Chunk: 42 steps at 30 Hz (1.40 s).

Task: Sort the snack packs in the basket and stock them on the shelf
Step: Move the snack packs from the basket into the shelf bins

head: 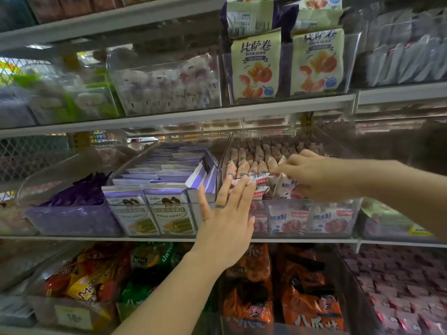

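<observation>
Hands meet at the clear bin (314, 201) right of centre on the middle shelf (157, 238); left hand (227, 228), fingers straight, lies flat against the front snack packs (260, 181) (probably bracing the row); right hand (312, 175) grips one pack (284, 188), seemingly tucking it in.

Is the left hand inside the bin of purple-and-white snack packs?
No, the left hand reaches over the neighbouring clear plastic bin, touching small pink-and-white snack packs.
</observation>
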Each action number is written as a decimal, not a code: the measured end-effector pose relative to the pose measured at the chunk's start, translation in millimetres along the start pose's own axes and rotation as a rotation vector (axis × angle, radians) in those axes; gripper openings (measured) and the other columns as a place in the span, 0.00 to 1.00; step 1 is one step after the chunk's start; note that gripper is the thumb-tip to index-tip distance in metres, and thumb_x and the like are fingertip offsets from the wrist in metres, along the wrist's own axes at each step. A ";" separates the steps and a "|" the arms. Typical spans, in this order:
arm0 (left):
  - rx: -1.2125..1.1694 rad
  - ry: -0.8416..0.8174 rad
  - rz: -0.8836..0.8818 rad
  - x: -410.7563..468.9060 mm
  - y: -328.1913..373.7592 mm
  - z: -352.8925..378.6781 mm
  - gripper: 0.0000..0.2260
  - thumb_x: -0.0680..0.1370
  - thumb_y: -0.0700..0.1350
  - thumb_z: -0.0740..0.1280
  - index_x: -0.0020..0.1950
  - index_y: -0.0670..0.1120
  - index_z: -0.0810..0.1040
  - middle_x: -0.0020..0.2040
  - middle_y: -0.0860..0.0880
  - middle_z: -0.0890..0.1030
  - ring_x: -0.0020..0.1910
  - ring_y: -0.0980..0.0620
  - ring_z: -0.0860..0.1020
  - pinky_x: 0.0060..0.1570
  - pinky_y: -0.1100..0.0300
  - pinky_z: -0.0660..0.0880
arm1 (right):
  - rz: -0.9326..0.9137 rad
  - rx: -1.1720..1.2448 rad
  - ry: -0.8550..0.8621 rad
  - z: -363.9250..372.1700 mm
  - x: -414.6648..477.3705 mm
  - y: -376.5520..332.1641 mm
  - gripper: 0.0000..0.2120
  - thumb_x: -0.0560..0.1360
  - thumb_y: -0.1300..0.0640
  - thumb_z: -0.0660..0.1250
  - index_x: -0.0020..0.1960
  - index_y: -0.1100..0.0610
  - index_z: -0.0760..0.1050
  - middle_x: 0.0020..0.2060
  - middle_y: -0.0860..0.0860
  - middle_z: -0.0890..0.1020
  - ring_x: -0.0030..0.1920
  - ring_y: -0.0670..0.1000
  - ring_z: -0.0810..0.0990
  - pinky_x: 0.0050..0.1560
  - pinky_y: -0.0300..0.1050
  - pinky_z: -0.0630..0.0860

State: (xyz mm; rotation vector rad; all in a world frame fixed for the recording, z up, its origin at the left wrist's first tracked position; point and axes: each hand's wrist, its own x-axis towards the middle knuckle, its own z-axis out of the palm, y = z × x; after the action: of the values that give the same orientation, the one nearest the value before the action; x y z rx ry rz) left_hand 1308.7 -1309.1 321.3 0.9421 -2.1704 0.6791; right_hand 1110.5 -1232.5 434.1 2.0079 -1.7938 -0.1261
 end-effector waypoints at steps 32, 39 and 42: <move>-0.021 0.049 -0.351 -262.1 -127.7 1.7 0.19 0.74 0.44 0.59 0.64 0.47 0.75 0.60 0.49 0.77 0.60 0.48 0.75 0.65 0.36 0.62 | -0.452 0.499 0.564 132.8 23.0 -303.2 0.15 0.74 0.54 0.67 0.59 0.54 0.78 0.51 0.50 0.82 0.53 0.54 0.80 0.56 0.51 0.73; -0.117 -0.535 -0.824 -460.0 -184.7 15.2 0.16 0.75 0.40 0.66 0.63 0.48 0.77 0.61 0.45 0.78 0.59 0.43 0.77 0.57 0.49 0.74 | -0.769 0.543 -0.158 235.0 38.4 -465.0 0.17 0.77 0.51 0.61 0.66 0.51 0.72 0.61 0.51 0.78 0.63 0.54 0.74 0.59 0.48 0.69; -0.160 -0.845 -1.013 -527.5 -191.5 35.8 0.18 0.79 0.45 0.63 0.69 0.50 0.72 0.68 0.46 0.73 0.66 0.46 0.73 0.62 0.53 0.71 | -0.882 0.507 -0.441 280.1 34.6 -525.0 0.18 0.77 0.51 0.62 0.67 0.50 0.71 0.61 0.51 0.79 0.62 0.54 0.76 0.57 0.47 0.72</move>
State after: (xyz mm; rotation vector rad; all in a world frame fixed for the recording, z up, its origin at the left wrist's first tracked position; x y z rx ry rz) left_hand 1716.5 -1224.0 -56.4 2.2416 -1.8924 -0.4632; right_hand 1501.3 -1308.0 -9.6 3.2291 -1.0552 -0.4406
